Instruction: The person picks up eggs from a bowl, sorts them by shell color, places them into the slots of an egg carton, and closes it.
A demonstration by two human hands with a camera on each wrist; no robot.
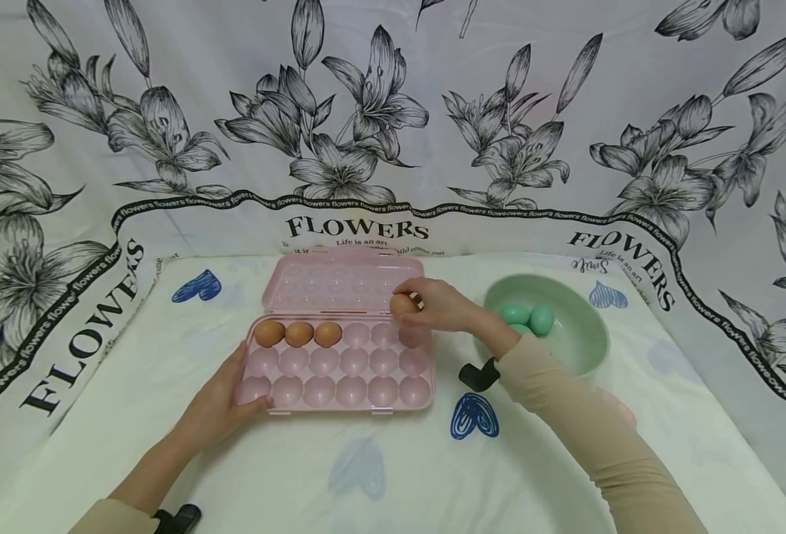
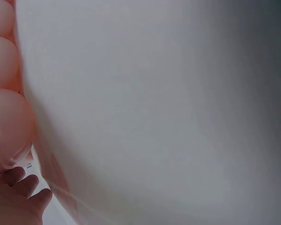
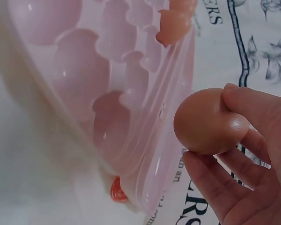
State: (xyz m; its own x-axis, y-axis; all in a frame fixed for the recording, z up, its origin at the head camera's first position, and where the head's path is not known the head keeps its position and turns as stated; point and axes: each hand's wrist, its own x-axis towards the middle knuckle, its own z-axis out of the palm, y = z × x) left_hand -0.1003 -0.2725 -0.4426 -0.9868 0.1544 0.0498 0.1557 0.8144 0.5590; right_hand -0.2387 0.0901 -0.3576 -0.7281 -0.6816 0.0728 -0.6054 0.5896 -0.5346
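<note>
Pinching a brown egg (image 1: 402,306) in a closed grip, the right hand (image 1: 443,305) hangs above the pink egg carton (image 1: 354,362). The left hand (image 1: 225,397) holds its near-left corner, grip half-open.

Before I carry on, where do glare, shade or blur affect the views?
Head: fairly even light, small glints on the lid; left wrist: cloth featureless, fading into dark blur at right; right wrist: bright highlight on the egg, dim, blurry cloth at left.

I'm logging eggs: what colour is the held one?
The held egg is brown, clearest in the right wrist view.
</note>
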